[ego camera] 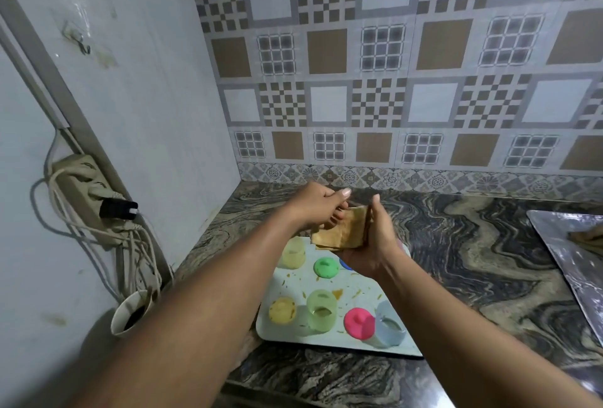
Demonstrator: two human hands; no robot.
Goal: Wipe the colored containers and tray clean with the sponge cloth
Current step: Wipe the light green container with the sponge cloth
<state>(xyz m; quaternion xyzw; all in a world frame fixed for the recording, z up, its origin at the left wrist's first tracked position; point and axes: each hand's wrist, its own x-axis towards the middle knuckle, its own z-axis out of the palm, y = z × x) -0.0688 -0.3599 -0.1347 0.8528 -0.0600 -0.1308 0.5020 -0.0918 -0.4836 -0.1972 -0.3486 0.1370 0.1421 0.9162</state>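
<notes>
While the stained tray (293,280) lies below, the left hand (318,208) and right hand (368,244) both grip the cloth (339,231).

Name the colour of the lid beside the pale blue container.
Pink lid, shown best in head view.

One white tray (287,334) holds seven coloured pieces: three translucent cups (yellow cup (293,252), yellow-green cup (321,309), pale blue cup (388,326)) and four lids (green lid (325,266), yellow lid (282,309), pink lid (359,323), and a mostly hidden blue lid (345,264)). There is one sponge cloth (339,231), two hands (left hand (318,208), right hand (368,251)), one steel tray (561,244), one power strip (81,186) and one black plug (118,208).
</notes>
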